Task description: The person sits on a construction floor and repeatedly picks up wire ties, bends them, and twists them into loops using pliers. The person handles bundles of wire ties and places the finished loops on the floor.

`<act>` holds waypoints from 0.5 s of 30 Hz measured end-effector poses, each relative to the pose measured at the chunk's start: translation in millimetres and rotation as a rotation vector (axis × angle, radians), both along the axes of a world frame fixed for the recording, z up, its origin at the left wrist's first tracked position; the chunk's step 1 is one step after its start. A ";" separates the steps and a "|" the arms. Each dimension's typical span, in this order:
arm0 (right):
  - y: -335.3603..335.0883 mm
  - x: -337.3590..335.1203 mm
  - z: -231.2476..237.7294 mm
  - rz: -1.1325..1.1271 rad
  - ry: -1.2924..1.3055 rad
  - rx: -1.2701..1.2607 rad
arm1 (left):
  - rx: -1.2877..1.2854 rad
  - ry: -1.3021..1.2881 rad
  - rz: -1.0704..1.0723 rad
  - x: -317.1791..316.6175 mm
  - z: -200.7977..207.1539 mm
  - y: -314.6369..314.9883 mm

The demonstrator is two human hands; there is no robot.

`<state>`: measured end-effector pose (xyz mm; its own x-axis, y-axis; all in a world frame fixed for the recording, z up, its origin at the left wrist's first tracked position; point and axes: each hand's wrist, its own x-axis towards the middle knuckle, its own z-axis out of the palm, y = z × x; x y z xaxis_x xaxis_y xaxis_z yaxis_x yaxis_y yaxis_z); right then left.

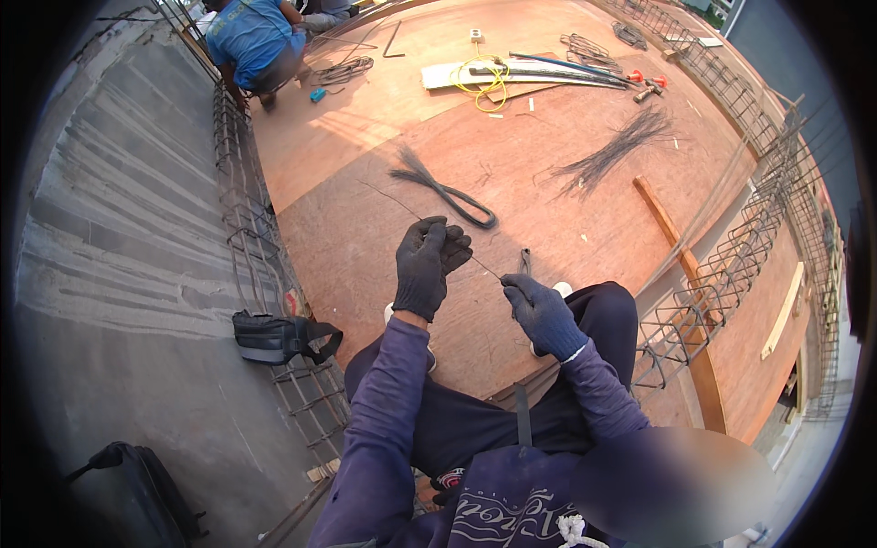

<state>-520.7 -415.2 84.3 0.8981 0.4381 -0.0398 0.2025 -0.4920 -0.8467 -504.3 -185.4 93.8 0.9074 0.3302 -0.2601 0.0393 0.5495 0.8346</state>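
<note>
A thin tie wire point(486, 268) runs between my two gloved hands, its far end sticking out past the left one. My left hand point(426, 265) is closed around the wire, with the fingers curled. Lower and to the right, my right hand point(544, 315) pinches the near end between thumb and fingers. Just beyond my left hand, a folded bundle of dark tie wire point(471, 208) lies on the plywood deck point(347, 219). A small dark metal tool point(525, 259), partly hidden, is beside my right hand.
A loose wire bundle point(621, 151) lies farther right. Rebar cages point(731, 283) edge the deck on both sides. A black bag point(279, 338) sits at left beside a concrete wall point(137, 228). Far off are a yellow cord point(498, 91), a hammer point(649, 89) and a crouching person point(256, 41).
</note>
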 end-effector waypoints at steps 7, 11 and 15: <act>-20.8 -22.1 4.4 0.085 -0.150 0.087 | 0.001 -0.020 0.015 2.5 -1.1 28.2; -19.8 -22.6 0.1 0.032 -0.111 0.050 | 0.009 -0.057 -0.059 0.3 1.6 14.2; -13.4 -18.6 2.8 0.006 -0.150 0.067 | -0.032 0.043 -0.376 -16.0 1.2 -24.6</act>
<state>-539.3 -428.6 87.1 0.8892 0.4402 0.1242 0.3317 -0.4336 -0.8378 -520.3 -210.0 95.0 0.9517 -0.0327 -0.3053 0.2776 0.5160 0.8103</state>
